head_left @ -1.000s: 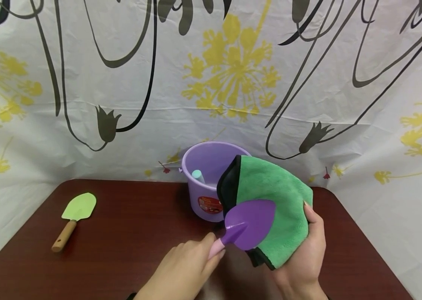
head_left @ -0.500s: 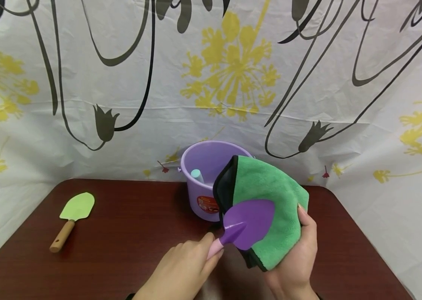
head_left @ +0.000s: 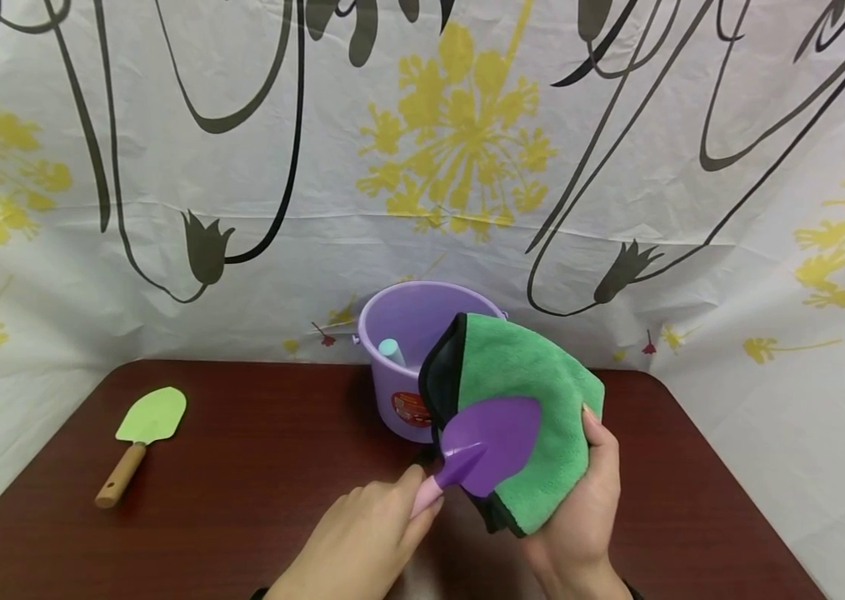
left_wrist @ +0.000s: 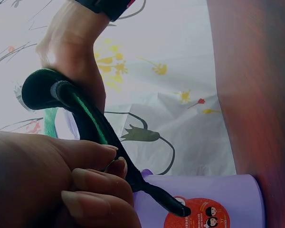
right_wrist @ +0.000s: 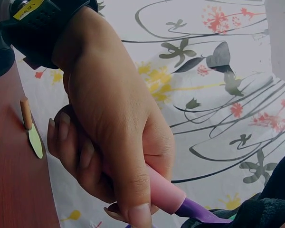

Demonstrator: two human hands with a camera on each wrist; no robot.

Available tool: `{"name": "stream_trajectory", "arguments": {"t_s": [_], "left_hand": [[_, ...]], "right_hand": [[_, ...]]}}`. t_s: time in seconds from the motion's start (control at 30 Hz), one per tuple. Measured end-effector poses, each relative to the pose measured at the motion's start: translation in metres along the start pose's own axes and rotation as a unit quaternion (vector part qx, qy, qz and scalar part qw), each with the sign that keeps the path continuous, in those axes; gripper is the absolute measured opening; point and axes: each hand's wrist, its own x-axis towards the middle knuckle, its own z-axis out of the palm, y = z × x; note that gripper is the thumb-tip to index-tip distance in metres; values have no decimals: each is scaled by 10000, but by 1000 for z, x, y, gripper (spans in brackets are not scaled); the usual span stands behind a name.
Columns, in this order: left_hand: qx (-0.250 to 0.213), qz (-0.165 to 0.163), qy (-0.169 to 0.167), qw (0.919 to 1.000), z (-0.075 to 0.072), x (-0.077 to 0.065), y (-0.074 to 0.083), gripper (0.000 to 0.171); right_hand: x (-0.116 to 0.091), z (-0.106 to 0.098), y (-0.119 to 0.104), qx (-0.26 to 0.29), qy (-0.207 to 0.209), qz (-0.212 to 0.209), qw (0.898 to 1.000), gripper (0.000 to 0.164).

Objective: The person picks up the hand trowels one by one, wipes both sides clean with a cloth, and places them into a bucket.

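Note:
My left hand [head_left: 362,533] grips the pink handle of a purple hand trowel [head_left: 501,442], back of the hand upward. Over the front of a green and black cloth [head_left: 535,367] lies the trowel's blade. The cloth is held by my right hand [head_left: 580,508], thumb on its green face and the other fingers hidden behind it. In the left wrist view my curled left fingers [left_wrist: 95,190] are close, with the cloth's black side [left_wrist: 80,111] and my right hand [left_wrist: 76,57] beyond. The right wrist view looks across at my left hand [right_wrist: 123,109] round the pink handle [right_wrist: 164,190].
Behind the cloth, a lilac bucket [head_left: 392,392] stands at the table's back edge with a pale blue-topped item [head_left: 391,350] inside. A light green trowel [head_left: 152,417] with a wooden handle lies on the left of the dark table [head_left: 242,500]. A patterned sheet [head_left: 302,183] hangs behind.
My right hand and the cloth have shifted a little left against the trowel blade. The head view has drifted slightly; my left hand keeps the same grip, and the light green trowel stays put.

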Motion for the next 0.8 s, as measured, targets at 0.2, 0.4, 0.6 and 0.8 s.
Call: {"name": "stream_trajectory", "arguments": {"t_s": [0.2,0.4,0.6,0.8], "left_hand": [[-14,-16,-39,10000,-1,1,0,23],[19,45,74,10000,-2,1,1,21],[66,117,144,9998,-2,-1,-1,22],[100,188,243,9995,-1,0,-2,15]], "right_hand": [[0,0,0,-199,145,136,9996,44],[0,1,0,-582,337,316,9972,42],[1,3,2,-595,401,546,9959,44],[2,3,5,-378,334,981,9939,44]]}}
